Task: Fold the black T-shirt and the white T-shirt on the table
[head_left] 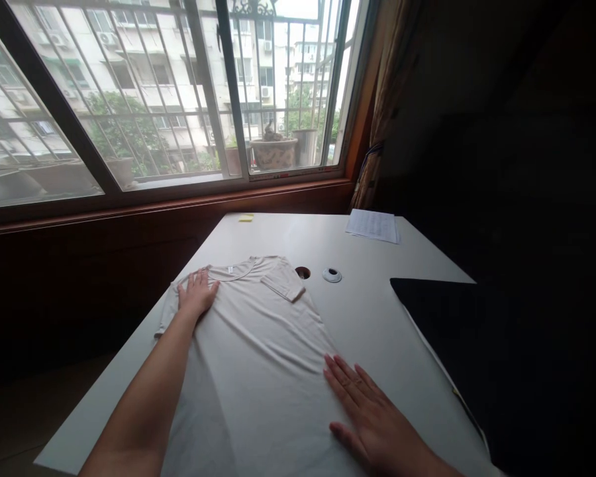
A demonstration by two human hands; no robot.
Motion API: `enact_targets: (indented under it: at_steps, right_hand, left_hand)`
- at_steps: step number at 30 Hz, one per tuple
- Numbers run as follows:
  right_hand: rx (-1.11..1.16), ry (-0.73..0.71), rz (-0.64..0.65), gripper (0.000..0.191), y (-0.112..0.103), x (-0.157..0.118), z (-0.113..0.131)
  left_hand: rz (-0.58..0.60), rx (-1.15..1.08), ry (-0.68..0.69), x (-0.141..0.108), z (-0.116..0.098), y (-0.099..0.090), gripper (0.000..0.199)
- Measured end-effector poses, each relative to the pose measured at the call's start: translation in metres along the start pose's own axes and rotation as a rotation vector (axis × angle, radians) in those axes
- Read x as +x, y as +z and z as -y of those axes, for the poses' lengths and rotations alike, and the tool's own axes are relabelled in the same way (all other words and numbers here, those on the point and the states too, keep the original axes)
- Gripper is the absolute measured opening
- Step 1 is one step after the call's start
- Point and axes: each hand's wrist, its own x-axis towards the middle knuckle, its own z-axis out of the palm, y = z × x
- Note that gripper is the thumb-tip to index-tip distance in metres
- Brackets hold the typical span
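Observation:
A pale short-sleeved shirt (258, 338) lies spread on the white table, its neckline toward the window. Its right sleeve is folded inward over the body; the left sleeve hangs out near the table's left edge. My left hand (197, 293) rests flat on the shirt at the left shoulder, beside the collar, fingers spread. Lower down, my right hand (365, 411) lies at the shirt's right side edge, fingers stretched and thumb apart. Neither hand grips the cloth. The shirt's bottom end runs out of view.
On the white table (318, 238) are papers (373, 226), a yellow note (246, 217), a round hole (302, 273) and its loose cover (332, 274). A dark panel or cloth (457, 344) covers the right side. A barred window (179, 93) stands behind.

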Motion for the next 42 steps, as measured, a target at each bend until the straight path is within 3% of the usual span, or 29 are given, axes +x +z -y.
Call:
enact_targets:
  at_steps: [5,12,16,19,25,29,31,33,36,39,42]
  right_hand:
    - [-0.007,-0.036,0.052,0.076,-0.012,0.03,-0.026]
    - [0.052,-0.017,0.164,0.076,-0.051,0.089,-0.079]
    - [0.087,0.005,0.187,0.08,-0.064,0.102,-0.084]
    - [0.066,0.101,0.147,0.079,-0.066,0.093,-0.076]
    - [0.0,0.457,0.074,0.071,-0.074,0.044,-0.078]
    - [0.11,0.603,0.164,0.032,-0.087,0.018,-0.091]
    - [0.184,0.605,0.205,0.026,-0.093,0.012,-0.096]
    - [0.272,0.586,0.192,0.026,-0.099,0.01,-0.1]
    - [0.455,0.607,0.136,0.026,-0.107,0.009,-0.109]
    - [0.709,0.677,0.067,0.031,-0.116,0.008,-0.12]
    - [0.896,0.723,-0.069,0.036,-0.127,0.009,-0.133]
  left_hand:
    - [-0.009,-0.027,-0.015,0.001,0.003,-0.004,0.071]
    - [-0.004,-0.008,-0.011,-0.012,0.024,-0.005,0.065]
    - [-0.023,0.0,-0.072,-0.021,0.032,-0.006,0.066]
    - [-0.039,-0.002,-0.132,-0.023,0.034,-0.006,0.067]
    - [-0.037,-0.017,-0.19,-0.022,0.037,-0.004,0.07]
    - [-0.047,-0.024,-0.199,-0.023,0.034,-0.007,0.071]
    - [-0.064,-0.023,-0.197,-0.025,0.032,-0.009,0.07]
    - [-0.102,-0.007,-0.146,-0.029,0.029,-0.011,0.068]
    - [-0.14,0.028,0.089,-0.036,0.028,-0.013,0.062]
    - [-0.072,0.038,0.313,-0.046,0.031,-0.017,0.056]
    - [-0.008,0.043,0.397,-0.059,0.036,-0.021,0.054]
